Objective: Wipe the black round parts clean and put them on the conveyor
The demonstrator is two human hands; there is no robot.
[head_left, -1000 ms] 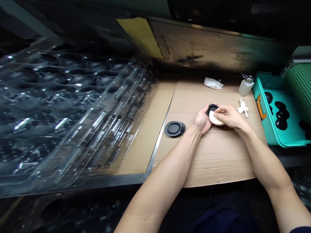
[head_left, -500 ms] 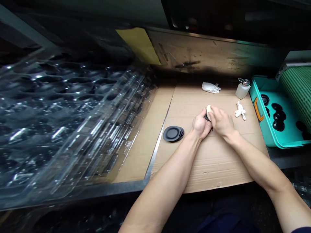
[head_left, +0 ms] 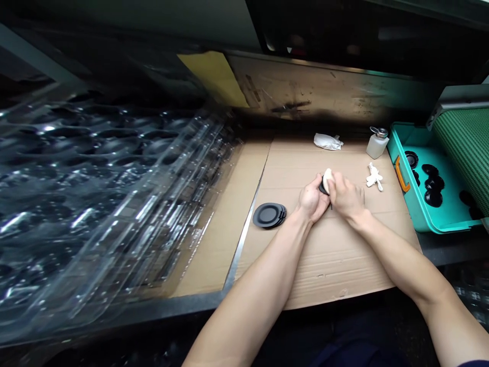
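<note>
Black rubber disc sat closed in the left hand, with a cream foam pad pinched against it by the right hand (the pad and fingers hid most of the disc). Just left of the grip lay a stack of black discs on a cardboard sheet; beyond the right hand stood a plastic pump bottle and a teal tray.
</note>
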